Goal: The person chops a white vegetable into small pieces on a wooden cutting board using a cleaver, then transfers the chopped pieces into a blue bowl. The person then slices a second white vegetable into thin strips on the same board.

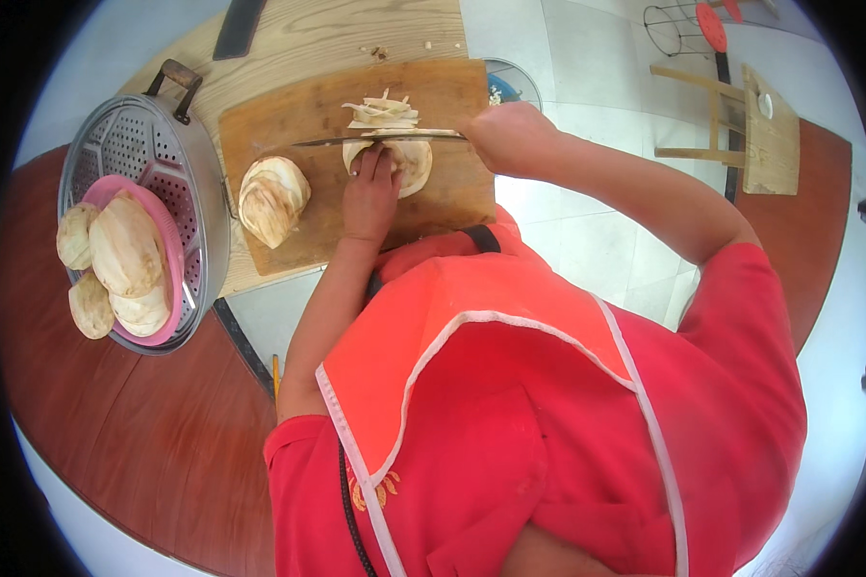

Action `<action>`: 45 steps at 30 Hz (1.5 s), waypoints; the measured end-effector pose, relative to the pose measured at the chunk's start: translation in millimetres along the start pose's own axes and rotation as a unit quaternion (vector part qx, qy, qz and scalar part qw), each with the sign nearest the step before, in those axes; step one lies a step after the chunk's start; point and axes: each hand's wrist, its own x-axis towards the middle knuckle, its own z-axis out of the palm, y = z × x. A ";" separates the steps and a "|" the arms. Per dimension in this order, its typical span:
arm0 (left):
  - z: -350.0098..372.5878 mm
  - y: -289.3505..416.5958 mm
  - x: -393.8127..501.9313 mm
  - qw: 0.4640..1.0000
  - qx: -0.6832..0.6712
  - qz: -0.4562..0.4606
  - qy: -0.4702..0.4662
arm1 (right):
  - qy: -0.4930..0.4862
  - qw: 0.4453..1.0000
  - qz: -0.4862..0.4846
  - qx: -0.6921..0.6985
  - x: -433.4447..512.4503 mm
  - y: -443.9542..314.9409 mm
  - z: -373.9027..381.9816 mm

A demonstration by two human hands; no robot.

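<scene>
My right hand [511,138] grips the handle of a kitchen knife [325,142], seen nearly edge-on, its blade reaching left over the wooden cutting board [447,90]. Under the fingers of my left hand [372,180] a pale cut piece of root vegetable [417,167] is held flat on the board, right beside the blade. On the blade's far side lies a small heap of pale strips [381,112]. To the left of my left hand rests a larger peeled root vegetable [274,200], whitish with brown streaks.
A metal steamer pot [213,238] with a perforated tray stands at the left. In it, a pink plastic basket [175,238] holds several peeled root vegetables [126,245]. A dark flat object [238,29] lies at the table's far side. A wooden stool [772,144] is at the right.
</scene>
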 end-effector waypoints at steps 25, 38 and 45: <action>-3.4 8.2 -8.7 0.999 0.027 -0.027 -0.021 | -0.016 1.000 0.002 -0.024 -3.2 0.2 9.9; 1.9 2.8 -10.9 0.999 0.026 -0.042 -0.002 | 0.076 0.997 -0.017 0.022 40.8 3.9 62.0; 6.5 3.8 -16.9 0.999 0.015 -0.046 0.000 | -0.028 0.999 -0.014 -0.032 6.5 -3.6 11.5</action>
